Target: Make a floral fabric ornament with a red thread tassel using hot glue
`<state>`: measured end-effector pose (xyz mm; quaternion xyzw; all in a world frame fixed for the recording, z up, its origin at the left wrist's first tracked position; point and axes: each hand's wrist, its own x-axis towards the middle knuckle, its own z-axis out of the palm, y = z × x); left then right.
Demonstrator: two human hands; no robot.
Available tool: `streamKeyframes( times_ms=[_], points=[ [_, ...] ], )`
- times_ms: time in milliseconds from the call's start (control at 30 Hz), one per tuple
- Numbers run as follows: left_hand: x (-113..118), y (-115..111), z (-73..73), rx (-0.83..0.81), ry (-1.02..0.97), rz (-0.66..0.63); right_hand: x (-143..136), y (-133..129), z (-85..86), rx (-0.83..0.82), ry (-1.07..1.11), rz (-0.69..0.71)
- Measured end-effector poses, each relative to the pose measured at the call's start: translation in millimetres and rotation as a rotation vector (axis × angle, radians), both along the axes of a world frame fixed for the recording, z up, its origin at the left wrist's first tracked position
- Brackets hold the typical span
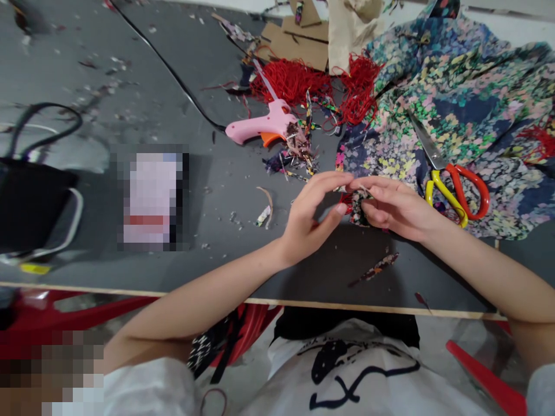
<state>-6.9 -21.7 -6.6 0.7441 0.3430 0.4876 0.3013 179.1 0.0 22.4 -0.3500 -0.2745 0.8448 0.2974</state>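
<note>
Over the table's near part, my two hands meet at the fingertips. My right hand (396, 208) is closed on a small bunched piece of floral fabric (359, 209) with red thread showing at its left side. My left hand (315, 216) is curved, its thumb apart from its fingers, and its fingertips reach the top of the piece near my right fingers. Whether they pinch anything is hard to make out. Just right of my right hand, scissors (448, 188) with one red and one yellow handle lie on a large floral cloth (459, 110).
A pink glue gun (264, 124) with a black cord lies beyond my left hand, near fabric scraps and red thread bundles (290, 81). Cardboard (303, 43) is at the back. A blurred-out phone-like object (150, 196) and a black bag (34, 202) are on the left.
</note>
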Motion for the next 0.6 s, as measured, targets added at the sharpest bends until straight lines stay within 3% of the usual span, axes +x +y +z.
streamKeyframes(
  times_ms=[467,600],
  points=[
    [1.1,-1.4,-1.4,-0.017,0.02,-0.043,-1.1,1.8,-4.9,0.023,0.039,-0.089],
    [2.5,-2.9,-4.8,-0.132,-0.104,-0.089,-1.3,1.1,-5.3,0.059,-0.005,-0.096]
  ],
)
